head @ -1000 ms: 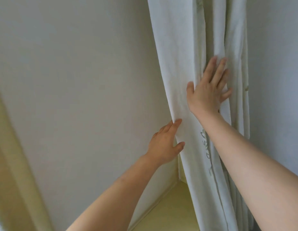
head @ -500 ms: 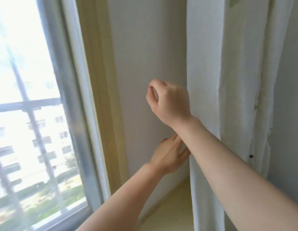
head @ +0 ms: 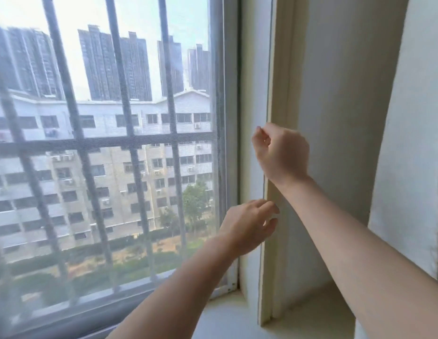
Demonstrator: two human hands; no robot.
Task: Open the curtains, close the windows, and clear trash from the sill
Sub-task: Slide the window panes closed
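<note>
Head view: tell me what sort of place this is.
Probably an upper-floor flat, at a window. A barred window looks down on apartment blocks and trees; a pale curtain hangs right, above a cream sill.

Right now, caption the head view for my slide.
Both hands, left and right, raised empty beside the barred window; curtain pushed right.

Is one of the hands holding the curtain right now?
No, both the left hand and the right hand are in front of the window frame, apart from the curtain at the right edge.
</note>
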